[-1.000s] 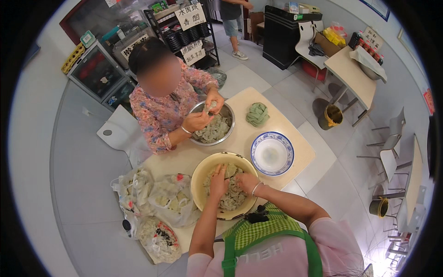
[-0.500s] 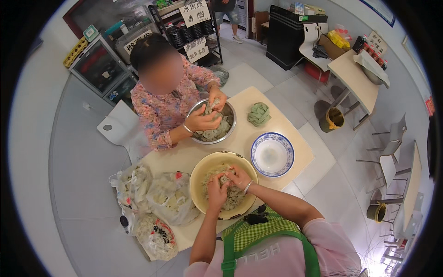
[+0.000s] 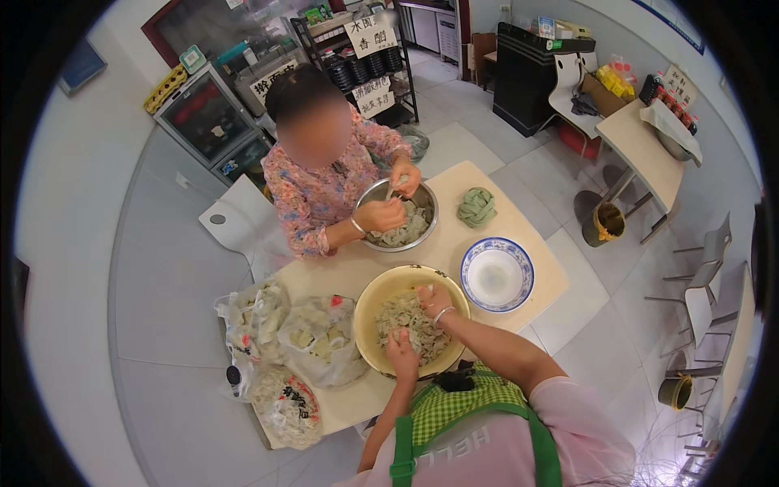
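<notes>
A yellow enamel basin [image 3: 367, 341] stands in front of me, holding a loose heap of pale grey-green shredded food [image 3: 406, 315]. My left hand [image 3: 402, 354] is over its near side with the fingers curled in, and what they hold, if anything, is hidden. On the basin's right side my right hand [image 3: 436, 300] is also closed, with a small pale bit at its fingertips that is too small to name. The two hands are apart. Across the table, a co-worker's hands [image 3: 389, 213] pull at a pale strip above a steel bowl [image 3: 432, 219] of similar food.
Right of the basin sits a blue-and-white bowl [image 3: 497, 274], and beyond it a folded green bundle [image 3: 476, 207]. Several plastic bags [image 3: 323, 341] of pale food crowd the table's left end. A white chair [image 3: 235, 215] is beside the co-worker.
My hands were close together over the heap and have separated, the left nearer to me, the right to the basin's right side. The co-worker's hands have shifted over the steel bowl. My view has turned slightly.
</notes>
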A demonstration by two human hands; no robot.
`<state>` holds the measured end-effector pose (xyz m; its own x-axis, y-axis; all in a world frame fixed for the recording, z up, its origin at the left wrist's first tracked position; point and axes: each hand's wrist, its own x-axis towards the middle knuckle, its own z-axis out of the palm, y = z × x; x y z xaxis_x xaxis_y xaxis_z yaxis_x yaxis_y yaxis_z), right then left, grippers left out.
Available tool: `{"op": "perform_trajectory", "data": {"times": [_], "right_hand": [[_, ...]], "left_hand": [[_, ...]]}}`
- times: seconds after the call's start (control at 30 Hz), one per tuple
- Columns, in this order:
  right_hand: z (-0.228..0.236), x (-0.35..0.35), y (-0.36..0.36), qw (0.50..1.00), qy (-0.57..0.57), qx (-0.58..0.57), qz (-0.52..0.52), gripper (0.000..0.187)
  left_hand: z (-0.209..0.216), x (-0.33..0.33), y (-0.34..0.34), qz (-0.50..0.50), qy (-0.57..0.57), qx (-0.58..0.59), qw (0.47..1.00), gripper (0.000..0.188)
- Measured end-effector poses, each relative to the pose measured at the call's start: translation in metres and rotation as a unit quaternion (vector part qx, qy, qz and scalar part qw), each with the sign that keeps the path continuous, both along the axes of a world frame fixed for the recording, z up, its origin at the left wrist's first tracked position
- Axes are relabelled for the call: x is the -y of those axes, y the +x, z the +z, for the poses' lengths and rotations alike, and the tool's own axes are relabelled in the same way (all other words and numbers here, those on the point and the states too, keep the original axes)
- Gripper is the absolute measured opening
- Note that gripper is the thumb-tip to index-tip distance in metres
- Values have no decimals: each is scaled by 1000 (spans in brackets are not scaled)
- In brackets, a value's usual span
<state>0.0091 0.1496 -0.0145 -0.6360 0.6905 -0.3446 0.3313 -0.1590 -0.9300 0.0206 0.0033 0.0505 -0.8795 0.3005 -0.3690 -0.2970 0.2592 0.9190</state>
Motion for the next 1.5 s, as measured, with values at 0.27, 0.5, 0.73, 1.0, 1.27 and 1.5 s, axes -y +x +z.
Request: {"op": "perform_trajectory", "data": {"times": [0.27, 0.5, 0.73, 1.0, 1.27, 1.5], "right_hand": [[60, 4, 17, 956, -258, 14, 138, 39], [65, 11, 36, 916, -327, -111, 204, 49], [71, 27, 43, 932, 159, 0, 325, 45], [64, 41, 41, 912, 309, -31, 269, 35], [52, 45, 40, 915, 278, 19, 290, 21], [22, 35, 25, 930, 258, 114, 235, 19]], "left_hand": [[-24, -11, -43, -39, 9, -121, 992, 47], [-24, -4, -49, -133, 256, 216, 933, 40], [-7, 6, -39, -57, 213, 98, 970, 39], [-25, 13, -29, -17, 26, 12, 999, 50], [-13, 6, -16, -35, -15, -59, 998, 41], [-11, 4, -15, -137, -38, -162, 977, 32]]}}
